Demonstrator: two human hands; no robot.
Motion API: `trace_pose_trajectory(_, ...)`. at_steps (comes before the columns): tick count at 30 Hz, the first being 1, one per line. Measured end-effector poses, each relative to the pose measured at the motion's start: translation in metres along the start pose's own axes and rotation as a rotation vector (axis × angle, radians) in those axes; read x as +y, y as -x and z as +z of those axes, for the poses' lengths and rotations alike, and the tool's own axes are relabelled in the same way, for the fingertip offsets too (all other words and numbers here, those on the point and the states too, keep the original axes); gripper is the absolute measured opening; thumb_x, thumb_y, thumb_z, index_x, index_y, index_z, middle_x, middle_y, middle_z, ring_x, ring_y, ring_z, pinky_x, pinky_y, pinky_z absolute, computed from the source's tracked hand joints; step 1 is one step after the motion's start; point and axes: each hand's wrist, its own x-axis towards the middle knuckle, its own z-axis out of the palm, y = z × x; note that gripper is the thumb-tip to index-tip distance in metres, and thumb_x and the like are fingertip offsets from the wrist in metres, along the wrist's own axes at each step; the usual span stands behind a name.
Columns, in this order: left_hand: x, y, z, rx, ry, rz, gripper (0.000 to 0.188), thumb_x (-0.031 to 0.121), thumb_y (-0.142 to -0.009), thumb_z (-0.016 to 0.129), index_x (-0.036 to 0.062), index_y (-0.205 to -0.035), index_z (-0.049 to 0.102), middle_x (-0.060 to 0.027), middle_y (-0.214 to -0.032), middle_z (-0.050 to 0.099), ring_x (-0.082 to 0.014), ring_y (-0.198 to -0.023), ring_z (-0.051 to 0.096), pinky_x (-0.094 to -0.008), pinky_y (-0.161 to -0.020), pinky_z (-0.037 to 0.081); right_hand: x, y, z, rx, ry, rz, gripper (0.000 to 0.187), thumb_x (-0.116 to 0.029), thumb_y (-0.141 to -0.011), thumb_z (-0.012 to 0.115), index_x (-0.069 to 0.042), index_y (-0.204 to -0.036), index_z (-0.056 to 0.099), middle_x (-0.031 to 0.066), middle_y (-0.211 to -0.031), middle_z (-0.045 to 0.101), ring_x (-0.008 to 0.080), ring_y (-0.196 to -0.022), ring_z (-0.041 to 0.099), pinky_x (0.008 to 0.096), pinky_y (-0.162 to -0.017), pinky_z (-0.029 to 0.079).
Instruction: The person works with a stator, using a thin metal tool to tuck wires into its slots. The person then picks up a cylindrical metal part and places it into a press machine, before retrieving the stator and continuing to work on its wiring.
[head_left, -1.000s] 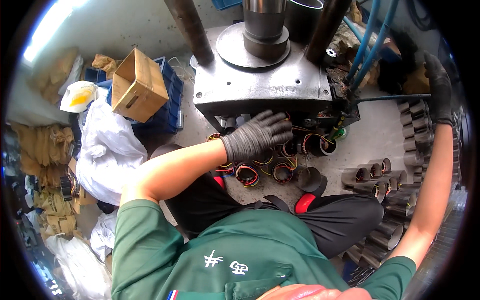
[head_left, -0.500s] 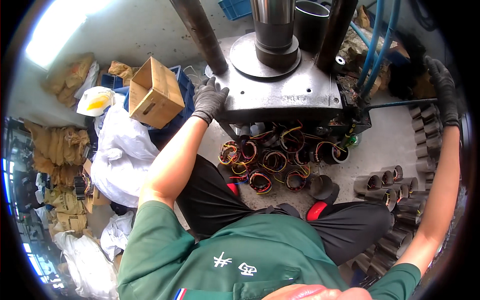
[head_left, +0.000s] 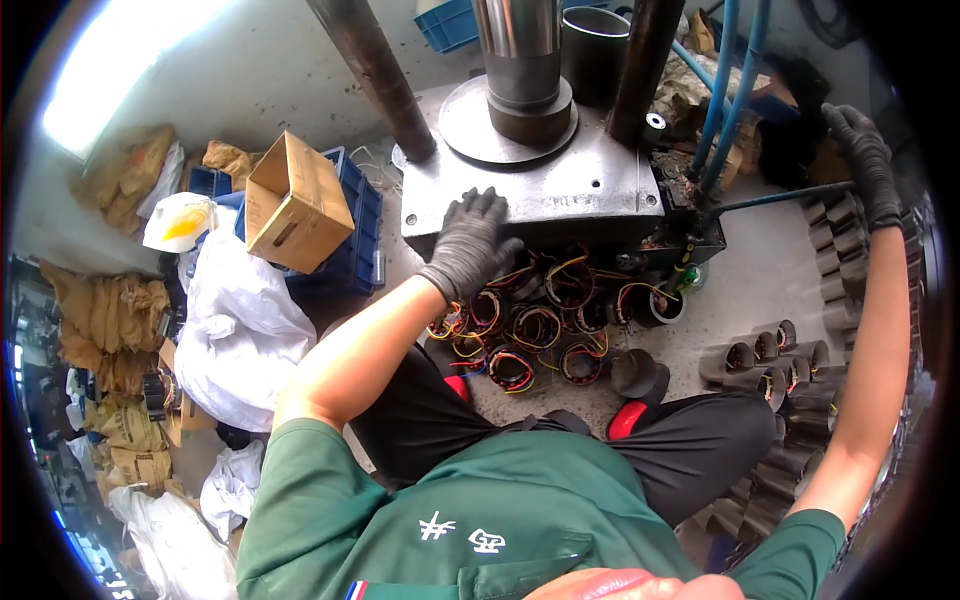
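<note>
You're holding your left hand, fingers apart, at the steel plate, wound rings lying near-right; right hand grip unclear.

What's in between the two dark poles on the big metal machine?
In the head view, a thick metal column with a round plate at its bottom. A dark open cylinder shows behind, to the right.
</note>
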Motion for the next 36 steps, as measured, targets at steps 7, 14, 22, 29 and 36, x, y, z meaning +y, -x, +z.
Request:
trace_pose_trajectory(7, 0.033, -0.006, -0.001, -0.081, 0.157, 0.555, 0.073, 0.039, -0.087, 0.074, 0.0096, -0.149, 0.048, -0.0174, -0.156, 0.045, -0.0406, -0.148, 0.037, -0.0556, -0.121, 0.032, 0.008, 0.007, 0.001, 0.044, -0.036, -0.039, 0.045, -0.048, -0.098, 0.066, -0.005, -0.11, 0.071, 0.0046, -0.086, 0.067, 0.014, -0.075, 0.058, 0.0311, -0.076, 0.05)
trace_pose_trajectory(14, 0.031, -0.055, 0.006, -0.006, 0.178, 0.228, 0.074, 0.039, -0.09, 0.071, 0.0068, -0.152, 0.044, -0.0204, -0.163, 0.035, -0.0436, -0.149, 0.033, -0.0544, -0.121, 0.031, -0.001, 0.013, 0.0, 0.089, -0.041, 0.015, 0.044, -0.048, -0.098, 0.067, -0.006, -0.111, 0.073, 0.0051, -0.082, 0.066, 0.0142, -0.074, 0.059, 0.0309, -0.076, 0.05)
trace_pose_trajectory(22, 0.058, -0.084, 0.023, -0.026, 0.086, 0.251, 0.077, 0.051, -0.093, 0.064, 0.0059, -0.152, 0.044, -0.0244, -0.161, 0.037, -0.0435, -0.151, 0.032, -0.0565, -0.123, 0.024, 0.031, 0.048, -0.007, 0.303, 0.373, -0.674, 0.024, -0.025, -0.101, 0.063, -0.005, -0.113, 0.068, 0.0148, -0.102, 0.07, 0.0296, -0.093, 0.068, 0.0377, -0.082, 0.052)
trace_pose_trajectory(29, 0.12, -0.04, -0.003, -0.367, 0.365, 0.675, 0.061, 0.041, -0.088, 0.075, 0.0136, -0.14, 0.058, -0.0121, -0.138, 0.061, -0.0327, -0.129, 0.058, -0.0478, -0.108, 0.046, 0.055, 0.212, 0.011, -0.083, -0.057, -0.251, 0.029, -0.024, -0.089, 0.073, -0.003, -0.109, 0.07, 0.0166, -0.101, 0.07, 0.0378, -0.096, 0.066, 0.0441, -0.087, 0.053)
trace_pose_trajectory(36, 0.115, -0.054, -0.014, -0.115, 0.3, 0.649, 0.039, 0.027, -0.079, 0.079, 0.0097, -0.113, 0.072, -0.0148, -0.112, 0.072, -0.0351, -0.107, 0.068, -0.046, -0.092, 0.055, -0.15, 0.148, 0.01, -0.115, 0.109, -0.719, 0.041, -0.016, -0.085, 0.078, -0.004, -0.122, 0.064, 0.0159, -0.098, 0.067, 0.0344, -0.091, 0.065, 0.0431, -0.08, 0.053)
